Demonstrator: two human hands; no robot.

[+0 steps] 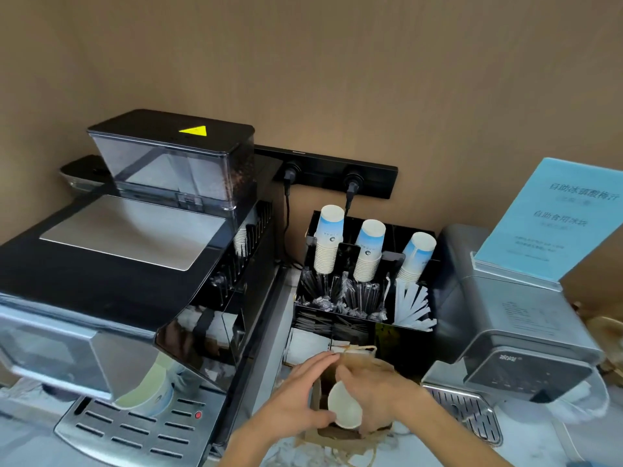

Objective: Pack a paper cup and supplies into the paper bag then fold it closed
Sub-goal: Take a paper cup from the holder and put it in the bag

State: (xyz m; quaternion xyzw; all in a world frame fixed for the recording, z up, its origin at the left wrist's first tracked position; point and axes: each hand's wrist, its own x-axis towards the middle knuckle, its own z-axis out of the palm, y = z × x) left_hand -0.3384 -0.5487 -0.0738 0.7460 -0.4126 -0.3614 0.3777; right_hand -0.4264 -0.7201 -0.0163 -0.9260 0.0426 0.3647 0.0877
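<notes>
Right grip point(374, 392) around paper cup point(344, 410)

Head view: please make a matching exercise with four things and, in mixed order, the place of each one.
Things:
1. paper cup
2. paper bag
3. blue sign
4. white straws

Places:
A. on top of the grey machine at the right
B. between both hands, at the bag's open mouth
C. right compartment of the black organizer
D. on the counter, in front of the organizer

Pairs: 1-B, 2-D, 3-A, 4-C
</notes>
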